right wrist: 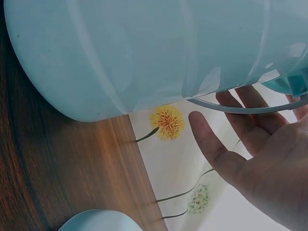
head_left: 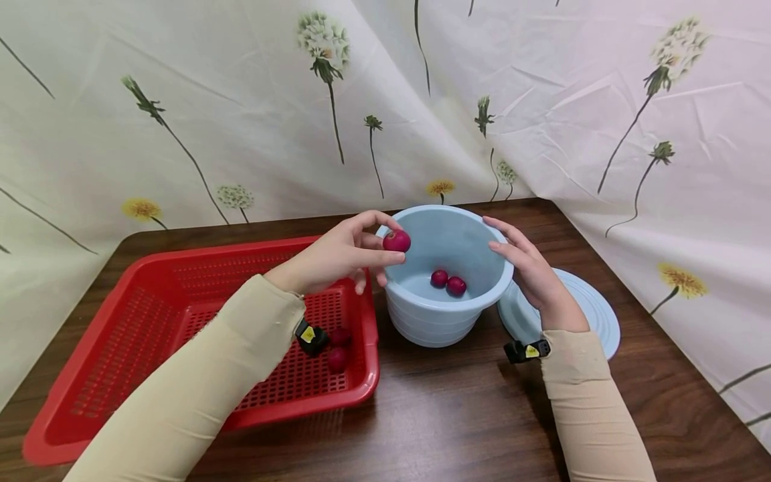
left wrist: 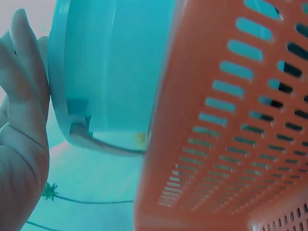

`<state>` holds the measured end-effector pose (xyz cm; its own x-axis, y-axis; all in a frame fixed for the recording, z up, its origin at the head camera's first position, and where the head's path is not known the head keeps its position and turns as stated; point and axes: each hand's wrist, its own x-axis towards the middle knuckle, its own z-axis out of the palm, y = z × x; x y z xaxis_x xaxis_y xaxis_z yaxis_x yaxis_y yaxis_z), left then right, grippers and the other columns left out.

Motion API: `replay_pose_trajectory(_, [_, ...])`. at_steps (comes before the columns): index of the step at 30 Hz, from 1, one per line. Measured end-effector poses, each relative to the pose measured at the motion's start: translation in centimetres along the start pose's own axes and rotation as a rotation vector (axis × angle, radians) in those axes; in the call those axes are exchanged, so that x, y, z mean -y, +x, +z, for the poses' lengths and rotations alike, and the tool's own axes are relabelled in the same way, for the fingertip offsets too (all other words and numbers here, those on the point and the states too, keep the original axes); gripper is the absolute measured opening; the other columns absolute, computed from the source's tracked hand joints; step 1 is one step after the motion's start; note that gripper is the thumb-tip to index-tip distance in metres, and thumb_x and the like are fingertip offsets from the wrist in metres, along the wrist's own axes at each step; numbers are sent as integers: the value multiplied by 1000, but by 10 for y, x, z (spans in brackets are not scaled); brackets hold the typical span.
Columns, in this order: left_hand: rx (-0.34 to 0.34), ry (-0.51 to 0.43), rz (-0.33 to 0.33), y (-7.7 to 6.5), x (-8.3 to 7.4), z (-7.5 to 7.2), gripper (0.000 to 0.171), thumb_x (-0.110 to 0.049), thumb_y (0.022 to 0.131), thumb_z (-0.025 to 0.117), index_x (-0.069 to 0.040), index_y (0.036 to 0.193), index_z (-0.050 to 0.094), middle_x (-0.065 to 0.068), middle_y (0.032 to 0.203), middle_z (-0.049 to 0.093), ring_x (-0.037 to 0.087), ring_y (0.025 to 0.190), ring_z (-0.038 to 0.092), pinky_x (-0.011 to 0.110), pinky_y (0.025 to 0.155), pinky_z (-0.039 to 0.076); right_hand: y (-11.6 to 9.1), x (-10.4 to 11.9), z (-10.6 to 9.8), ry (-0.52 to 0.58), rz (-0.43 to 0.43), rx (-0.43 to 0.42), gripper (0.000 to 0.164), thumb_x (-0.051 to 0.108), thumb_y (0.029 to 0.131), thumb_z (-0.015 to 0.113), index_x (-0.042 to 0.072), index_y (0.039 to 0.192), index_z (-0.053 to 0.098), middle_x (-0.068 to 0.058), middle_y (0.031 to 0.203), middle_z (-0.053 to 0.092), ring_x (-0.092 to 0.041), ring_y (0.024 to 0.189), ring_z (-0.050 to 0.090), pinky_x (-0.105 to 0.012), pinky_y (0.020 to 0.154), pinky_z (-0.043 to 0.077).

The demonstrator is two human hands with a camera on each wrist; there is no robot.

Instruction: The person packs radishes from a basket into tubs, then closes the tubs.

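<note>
Between the thumb and fingertips of my left hand [head_left: 340, 251] is a round magenta radish [head_left: 397, 241], held over the left rim of a light blue bucket [head_left: 430, 321]. Two similar radishes [head_left: 456, 286] lie on the bucket's bottom. My right hand [head_left: 533, 274] holds the bucket's right rim, with its thumb over the edge. In the right wrist view its fingers [right wrist: 211, 144] lie along the outer side, near the handle [right wrist: 245, 110]. A red slotted basket [head_left: 371, 335] stands left of the bucket, with radishes [head_left: 338, 359] in its right end, partly hidden by my left wrist.
A light blue round lid [head_left: 593, 311] lies on the brown wooden table [head_left: 440, 415], right of the bucket and partly behind my right arm. A white cloth [head_left: 253, 100] with a dandelion print hangs behind the table and along its right side.
</note>
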<state>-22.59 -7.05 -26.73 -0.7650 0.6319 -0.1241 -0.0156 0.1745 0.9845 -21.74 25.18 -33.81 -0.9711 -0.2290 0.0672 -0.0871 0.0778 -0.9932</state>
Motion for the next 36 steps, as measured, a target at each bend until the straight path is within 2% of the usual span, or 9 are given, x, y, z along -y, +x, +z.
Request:
replay_pose_trajectory(5, [-5, -12, 6, 5, -4, 7, 41, -11, 91, 71, -17, 126, 51, 12, 91, 65, 20, 62, 64, 29, 47, 50, 0, 0, 1, -4, -2, -5, 54, 23, 103, 45, 13, 154, 30, -7, 150, 34, -11, 122, 47, -21, 93, 46])
replay_pose_trajectory(14, [-56, 31, 37, 21, -16, 24, 42, -20, 91, 73, -22, 127, 51, 14, 101, 68, 24, 69, 68, 31, 53, 55, -1, -2, -1, 1, 1, -9, 53, 23, 103, 45, 14, 153, 31, -4, 147, 35, -10, 122, 47, -20, 93, 45])
replay_pose_trajectory(25, [-86, 94, -6, 31, -14, 31, 43, -21, 90, 74, -21, 126, 51, 13, 96, 69, 22, 68, 68, 28, 53, 54, 0, -1, 0, -8, 2, -4, 53, 24, 103, 45, 14, 153, 31, -5, 147, 36, -10, 121, 47, -20, 92, 46])
replay_pose_trajectory(36, [-83, 245, -93, 37, -15, 34, 42, -26, 86, 79, -19, 117, 52, 11, 87, 71, 23, 64, 68, 30, 54, 56, 0, 0, 0, -8, 0, -4, 52, 24, 104, 44, 15, 153, 31, -4, 147, 36, -11, 122, 47, -20, 93, 46])
